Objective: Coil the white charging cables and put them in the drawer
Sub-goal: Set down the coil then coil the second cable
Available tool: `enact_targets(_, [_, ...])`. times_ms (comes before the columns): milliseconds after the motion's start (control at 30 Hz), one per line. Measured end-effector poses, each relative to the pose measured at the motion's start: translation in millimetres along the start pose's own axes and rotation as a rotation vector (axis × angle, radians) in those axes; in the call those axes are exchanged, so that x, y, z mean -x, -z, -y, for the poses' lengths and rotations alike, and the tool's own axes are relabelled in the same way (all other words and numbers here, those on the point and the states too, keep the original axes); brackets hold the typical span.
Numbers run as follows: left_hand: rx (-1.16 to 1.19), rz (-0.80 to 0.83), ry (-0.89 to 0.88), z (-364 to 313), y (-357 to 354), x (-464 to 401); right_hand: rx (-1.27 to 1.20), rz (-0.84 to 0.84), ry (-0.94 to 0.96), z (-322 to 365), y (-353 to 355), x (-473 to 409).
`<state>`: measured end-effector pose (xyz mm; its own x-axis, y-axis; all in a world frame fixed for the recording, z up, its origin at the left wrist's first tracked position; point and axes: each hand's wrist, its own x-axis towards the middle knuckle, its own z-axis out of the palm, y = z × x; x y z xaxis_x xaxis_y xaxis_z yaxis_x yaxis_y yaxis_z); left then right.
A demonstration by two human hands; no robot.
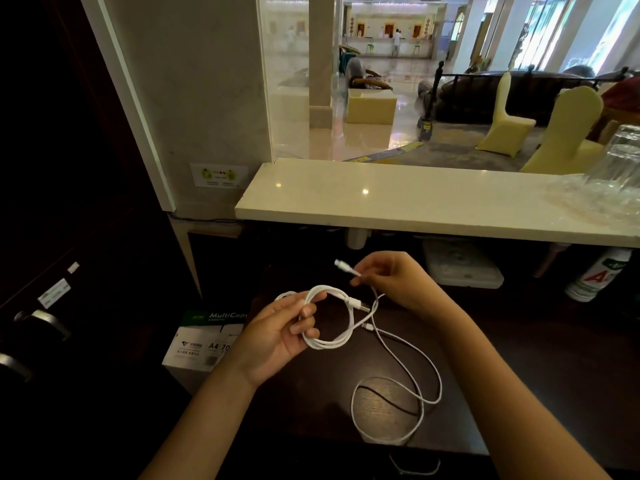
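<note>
Left hand (277, 336), palm up, fingers curled through and gripping a coiled bundle of thin white charging cable (329, 320); coil looped around the fingers, with a white USB plug (358, 304) lying across its upper right edge, just beyond the fingertips. Right hand (394, 280) raised just above and to the right of the coil, thumb and index finger pinching the cable directly behind a small white connector tip (341, 265), which projected up and left from the fingertips. Remaining fingers of right hand loosely curled.

Below the right-hand fingers, a second loose length of white cable (408, 393) trailing down onto the dark wooden desk surface (502, 375), forming 1 open loop near the desk's front edge; a small plug end of it (367, 327) seen just right of the held coil.

Left of the left-hand fingers, a white-and-green carton of A4 copy paper (204, 341), partly hidden by the wrist. Beyond both hands, a pale polished stone counter ledge (415, 199). Drawer not identifiable.
</note>
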<state>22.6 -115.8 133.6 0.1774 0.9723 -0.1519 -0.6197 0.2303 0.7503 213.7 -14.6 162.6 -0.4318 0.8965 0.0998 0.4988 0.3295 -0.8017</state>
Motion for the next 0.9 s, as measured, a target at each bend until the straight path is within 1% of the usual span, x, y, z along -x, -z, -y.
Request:
enact_targets(67, [-0.059, 0.035, 0.013, -2, 0, -1, 0.112, 0.18, 0.097, 4, 2, -1])
enact_targets(133, [-0.101, 0.063, 0.018, -4, 0, 0, 0.153, 0.295, 0.177, 10, 2, -1])
enact_targets(267, [-0.084, 0.038, 0.013, -5, 2, -1, 0.04, 0.374, 0.219, 21, 3, -1])
enact_targets(333, [-0.055, 0.023, 0.017, -4, 4, -2, -0.053, 0.401, 0.187, 26, -2, -1])
enact_targets(433, [-0.033, 0.008, 0.031, 0, 4, -3, -0.255, 0.469, 0.098, 32, -9, 1])
enact_targets(467, [-0.022, 0.002, 0.028, 0, 4, -3, -0.247, 0.493, 0.104, 34, -10, 3])
enact_targets(500, [-0.008, -0.007, 0.022, 0, 4, -4, -0.18, 0.498, 0.138, 36, -11, 4])
enact_targets(567, [0.013, -0.029, 0.016, 0, 6, -4, 0.031, 0.433, 0.241, 39, -16, 8])
enact_targets(633, [0.01, -0.04, 0.017, 0, 6, -4, 0.234, 0.314, 0.347, 41, -23, 9])
enact_targets(733, [0.0, -0.058, 0.019, -1, 7, -4, 0.44, 0.173, 0.461, 39, -29, 8])
enact_targets(800, [-0.034, -0.075, 0.011, -3, 7, -4, 0.53, 0.123, 0.5, 37, -31, 6])
enact_targets(900, [-0.106, -0.091, 0.014, -7, 5, -5, 0.527, 0.109, 0.496, 36, -33, 3])
